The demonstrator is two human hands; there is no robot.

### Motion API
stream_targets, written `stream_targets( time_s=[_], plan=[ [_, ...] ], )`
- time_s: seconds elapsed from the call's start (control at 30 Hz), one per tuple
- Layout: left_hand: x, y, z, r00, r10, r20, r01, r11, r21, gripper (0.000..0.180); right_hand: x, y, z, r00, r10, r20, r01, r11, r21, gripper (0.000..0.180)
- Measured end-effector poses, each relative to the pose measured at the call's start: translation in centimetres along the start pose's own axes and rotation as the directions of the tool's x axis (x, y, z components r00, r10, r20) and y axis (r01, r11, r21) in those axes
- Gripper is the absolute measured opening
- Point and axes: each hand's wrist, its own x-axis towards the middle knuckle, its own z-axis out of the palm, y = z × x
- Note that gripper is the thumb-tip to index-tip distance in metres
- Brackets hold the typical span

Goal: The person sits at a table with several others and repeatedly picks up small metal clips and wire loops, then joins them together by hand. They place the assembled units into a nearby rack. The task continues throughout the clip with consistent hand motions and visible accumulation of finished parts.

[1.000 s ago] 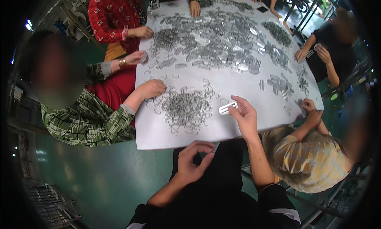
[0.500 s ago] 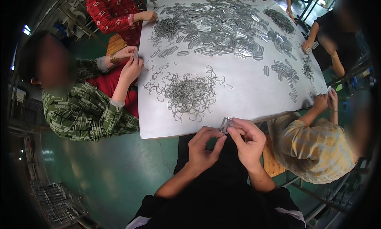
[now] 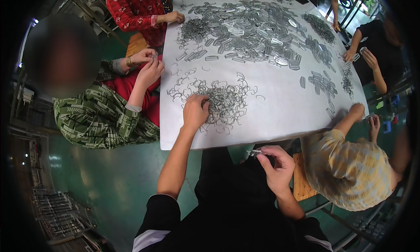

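At the left of the heap of bent wire hooks [image 3: 225, 105], my left hand [image 3: 195, 114] reaches in with its fingers curled together at the heap's edge. Whatever is between its fingertips is too small to make out. Lower right, just off the table's near edge, my right hand [image 3: 278, 166] pinches a small silvery metal buckle frame [image 3: 253, 152] between thumb and fingers. The buckle is seen nearly edge-on and sticks out to the left of the fingertips.
A large pile of flat metal buckle frames [image 3: 245, 29] covers the far part of the white table [image 3: 275, 103]. Co-workers sit around it: one in a green patterned top [image 3: 96, 116] on the left, one in a yellow checked top [image 3: 350, 169] on the right.
My left hand has let go of the buckle frame and moved forward and left to the wire hooks. My right hand keeps the buckle, now lower and tipped flatter.
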Motion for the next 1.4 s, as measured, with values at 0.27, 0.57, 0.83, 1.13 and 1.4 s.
stream_targets(
  time_s=[0.27, 0.57, 0.83, 1.13, 1.4],
  plan=[
    [6.4, -2.3, 1.0, 0.906, 0.244, 0.345, -0.347, 0.896, 0.276, 0.007, -0.5, 0.4, -0.4, 0.998, 0.065, -0.027, -0.066, 0.997, -0.033, 0.016],
    [6.8, -1.4, -0.8, 0.962, -0.003, 0.273, 0.020, 0.998, -0.060, 0.008, 0.4, 0.8, -0.3, 0.998, 0.054, -0.018, -0.055, 0.997, -0.062, 0.016],
    [3.9, -2.7, -1.8, 0.865, -0.285, 0.413, 0.426, 0.853, -0.302, 0.017, -0.1, 0.5, 0.1, 0.998, 0.062, -0.002, -0.062, 0.998, -0.014, 0.016],
    [-1.1, 2.1, -4.9, 0.882, -0.281, 0.379, 0.463, 0.672, -0.578, 0.011, -1.1, 0.2, 0.5, 0.997, 0.074, 0.009, -0.074, 0.997, 0.005, 0.015],
    [-9.3, 10.3, -6.4, 0.853, 0.001, 0.522, 0.522, -0.019, -0.853, 0.008, -1.4, 0.2, 1.2, 0.998, 0.064, -0.006, -0.064, 0.998, -0.011, 0.016]
  ],
)
